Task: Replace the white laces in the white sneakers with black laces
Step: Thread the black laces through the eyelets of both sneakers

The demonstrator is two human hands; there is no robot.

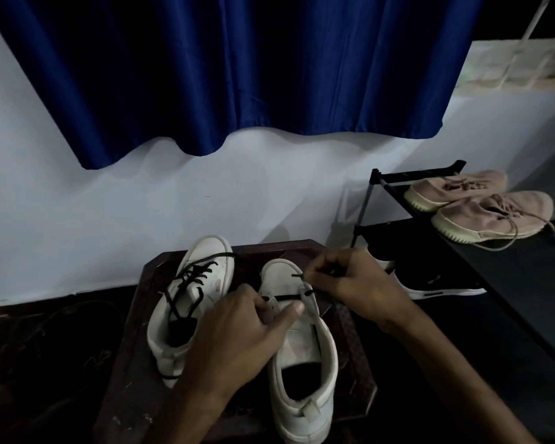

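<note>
While the left hand (237, 328) curls over the eyelet flap of the near white sneaker (305, 363), the right hand (350, 277) pinches a black lace (284, 298) threaded across its front eyelets. Near sneaker: along the surface's (135, 379) right edge, heel at the near edge. Far-left corner: second white sneaker (205, 251), black-laced. Right of the surface: black shoe rack (494, 267) bearing pink sneakers (494, 216).

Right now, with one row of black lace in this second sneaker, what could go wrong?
The right hand pinches the black lace with only one row threaded through the right sneaker; a hard tug might pull it out or leave uneven ends. The left hand covers the next eyelets, so one could get skipped. The left sneaker has a loose lace end close by that might snag.
</note>
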